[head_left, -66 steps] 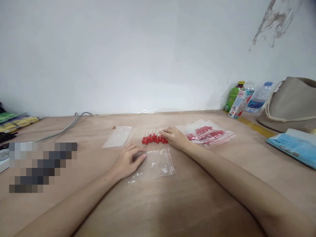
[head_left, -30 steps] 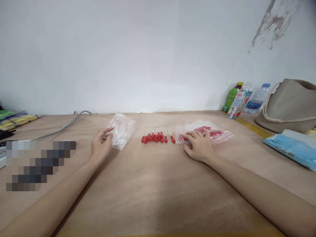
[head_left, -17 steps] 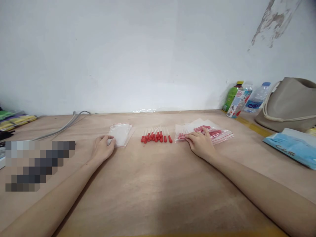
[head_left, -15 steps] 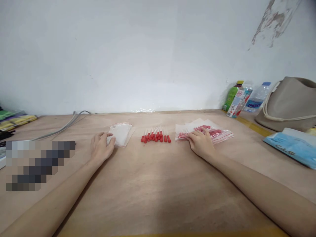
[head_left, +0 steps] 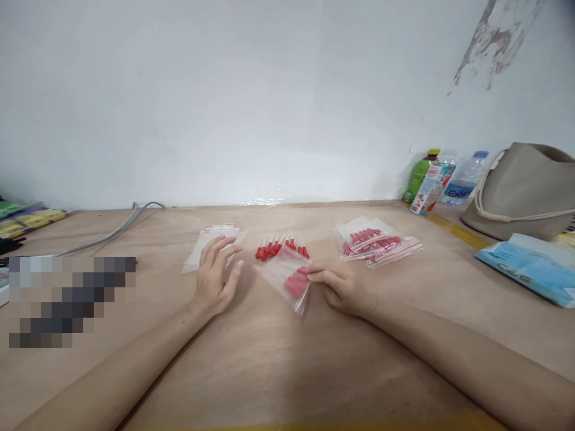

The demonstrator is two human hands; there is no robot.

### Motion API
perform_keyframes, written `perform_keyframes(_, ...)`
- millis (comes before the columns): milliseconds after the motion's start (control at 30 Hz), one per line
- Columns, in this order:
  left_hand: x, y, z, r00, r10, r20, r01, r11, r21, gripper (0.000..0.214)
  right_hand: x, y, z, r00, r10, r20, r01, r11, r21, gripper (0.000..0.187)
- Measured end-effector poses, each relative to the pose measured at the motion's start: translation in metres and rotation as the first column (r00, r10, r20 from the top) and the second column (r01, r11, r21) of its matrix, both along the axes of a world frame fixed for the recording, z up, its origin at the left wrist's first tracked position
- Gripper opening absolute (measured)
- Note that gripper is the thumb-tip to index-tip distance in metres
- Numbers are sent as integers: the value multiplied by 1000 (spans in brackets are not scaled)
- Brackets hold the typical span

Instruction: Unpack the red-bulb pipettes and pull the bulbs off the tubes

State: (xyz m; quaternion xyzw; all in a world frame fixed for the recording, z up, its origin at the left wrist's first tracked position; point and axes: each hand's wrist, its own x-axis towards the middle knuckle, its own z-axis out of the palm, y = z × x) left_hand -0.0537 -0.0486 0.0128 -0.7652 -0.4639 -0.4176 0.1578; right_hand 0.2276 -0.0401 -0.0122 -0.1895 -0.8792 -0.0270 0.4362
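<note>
My right hand (head_left: 340,287) pinches a small clear zip bag (head_left: 287,276) with red-capped droppers inside, held just above the wooden table (head_left: 278,359) near its middle. My left hand (head_left: 216,277) hovers open beside it, fingers spread, its fingertips over a stack of empty clear bags (head_left: 205,246). Behind the held bag lies a row of loose red-capped droppers (head_left: 276,246). A pile of filled bags (head_left: 377,242) lies to the right.
Drink bottles (head_left: 433,179) stand against the wall at the right, beside a beige bag (head_left: 527,188) and a blue tissue pack (head_left: 525,266). A grey cable (head_left: 112,233) runs along the left, with yellow and green items (head_left: 27,218) at the far left edge.
My right hand left the pile of filled bags and brought one filled bag toward the middle. My left hand let go of the empty bags and opened, moving right.
</note>
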Motion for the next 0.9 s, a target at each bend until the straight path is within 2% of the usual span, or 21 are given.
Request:
perform_keyframes(67,8,-10,2,987,-160,-12,160,986,-52,26,-10,-6,1,984,132,116,-124,990,-73,28)
perform_keyframes(100,11,-14,3,962,-270,-30,266,959,-97,27,-14,-8,2,971,177,163,-158,980,-122,28)
perform_keyframes(167,17,-22,4,862,-500,-81,474,852,-221,34,-19,-10,5,949,227,218,-182,961,-205,28)
perform_keyframes(200,20,-24,5,804,-585,-102,538,790,-295,38,-20,-10,6,949,224,223,-172,958,-230,28)
perform_keyframes(267,25,-28,6,741,-660,-125,559,709,-430,50,-20,-8,7,972,144,186,-96,964,-247,29)
perform_keyframes(333,28,-30,6,757,-642,-123,498,688,-528,57,-18,-7,6,993,-23,113,53,962,-270,29)
perform_keyframes(367,29,-31,5,779,-617,-112,463,687,-560,59,-17,-6,5,989,-129,79,146,944,-296,27)
perform_keyframes(433,31,-32,3,821,-563,-88,406,686,-603,62,-16,-5,2,951,-303,67,306,878,-368,18)
perform_keyframes(500,33,-32,0,856,-513,-68,364,690,-625,62,-19,-5,1,913,-392,112,399,802,-445,16)
perform_keyframes(600,39,-35,-2,891,-449,-62,319,717,-620,60,-27,-6,2,897,-417,145,422,713,-561,22)
perform_keyframes(700,46,-37,-4,913,-404,-55,295,747,-596,57,-34,-8,6,902,-419,107,378,645,-664,25)
perform_keyframes(767,49,-39,-4,924,-378,-48,283,766,-577,54,-37,-11,9,912,-395,110,353,618,-703,24)
perform_keyframes(900,52,-40,-5,942,-329,-57,239,783,-575,51,-38,-15,12,917,-379,123,346,604,-718,23)
